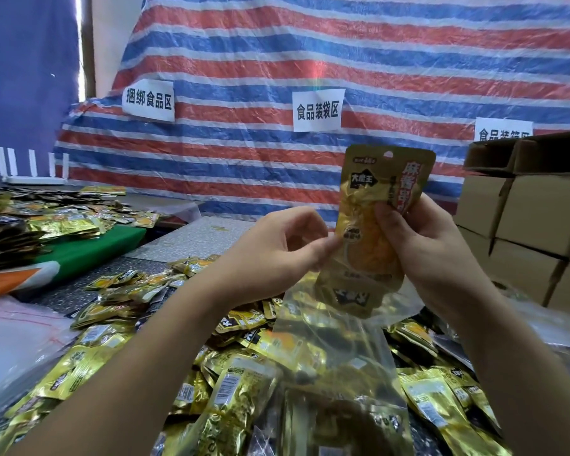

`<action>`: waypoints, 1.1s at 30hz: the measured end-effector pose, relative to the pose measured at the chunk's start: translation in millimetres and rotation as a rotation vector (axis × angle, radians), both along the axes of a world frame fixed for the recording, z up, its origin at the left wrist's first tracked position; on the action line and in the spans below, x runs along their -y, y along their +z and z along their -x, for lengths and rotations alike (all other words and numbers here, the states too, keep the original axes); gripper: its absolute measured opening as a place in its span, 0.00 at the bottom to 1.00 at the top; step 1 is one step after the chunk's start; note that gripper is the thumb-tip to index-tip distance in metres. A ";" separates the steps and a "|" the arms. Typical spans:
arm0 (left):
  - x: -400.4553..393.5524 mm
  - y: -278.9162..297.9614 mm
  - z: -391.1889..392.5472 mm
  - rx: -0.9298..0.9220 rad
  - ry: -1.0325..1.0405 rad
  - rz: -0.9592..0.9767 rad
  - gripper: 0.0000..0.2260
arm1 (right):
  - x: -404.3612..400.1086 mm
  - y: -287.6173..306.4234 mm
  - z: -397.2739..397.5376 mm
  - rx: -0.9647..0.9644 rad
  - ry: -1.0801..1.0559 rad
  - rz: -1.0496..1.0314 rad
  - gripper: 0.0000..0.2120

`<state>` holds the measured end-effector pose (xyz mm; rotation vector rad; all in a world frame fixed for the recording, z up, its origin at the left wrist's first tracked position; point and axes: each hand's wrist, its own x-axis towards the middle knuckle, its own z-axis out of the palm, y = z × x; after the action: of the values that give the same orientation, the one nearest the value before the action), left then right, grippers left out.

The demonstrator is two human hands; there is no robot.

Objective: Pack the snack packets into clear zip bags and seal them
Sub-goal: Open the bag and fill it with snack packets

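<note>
Both hands are raised at the centre of the frame, and a gold snack packet [372,222] is held upright between them. The right hand [422,245] is curled round the packet's right edge, with the thumb laid across its front and the fingers behind. The left hand [283,241] is loosely curled, and its fingertips are pinched at the packet's left edge, where the mouth of a clear zip bag [336,350] appears to be gripped as well, though the exact hold cannot be told. The packet's lower end is seen through the clear film, already inside the bag's mouth, while its upper part with the hang hole is left standing above the hands. The bag is hung down from the hands toward the lower centre of the frame. Beneath it, a heap of gold packets [119,350] is spread over the table across the lower half of the frame. More packets [46,212] are piled at the left, beside a green board [89,248]. Cardboard boxes [527,225] are stacked at the right edge. Behind everything, a striped tarpaulin [310,44] in red, blue and white is hung, and white paper signs [317,110] with printed characters are fixed to it.
</note>
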<state>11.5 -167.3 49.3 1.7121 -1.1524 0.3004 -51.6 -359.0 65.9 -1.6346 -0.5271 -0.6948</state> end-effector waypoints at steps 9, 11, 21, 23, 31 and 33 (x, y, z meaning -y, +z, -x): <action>7.9 -2.4 1.9 0.053 0.065 0.183 0.09 | 9.3 -1.0 4.8 -0.184 0.104 0.138 0.14; 9.2 -2.4 1.7 0.055 0.056 0.209 0.08 | 11.3 0.5 6.8 -0.202 0.143 0.122 0.15; 9.0 -3.8 -1.4 0.051 0.050 0.223 0.06 | 24.3 6.3 15.3 -0.363 0.115 0.441 0.15; 7.8 -3.0 -0.7 0.056 0.061 0.207 0.07 | 26.6 8.2 18.2 -0.386 0.101 0.488 0.13; 7.0 -2.3 3.8 0.041 0.074 0.074 0.07 | 38.0 16.9 27.4 -0.510 0.097 0.676 0.10; 7.1 -1.1 5.1 0.014 0.054 0.107 0.08 | 36.0 18.1 29.9 -0.524 0.135 0.716 0.08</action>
<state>6.5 -174.4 48.2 1.6513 -1.0824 0.4008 -81.5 -395.1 83.9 -2.3160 -0.5188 0.0674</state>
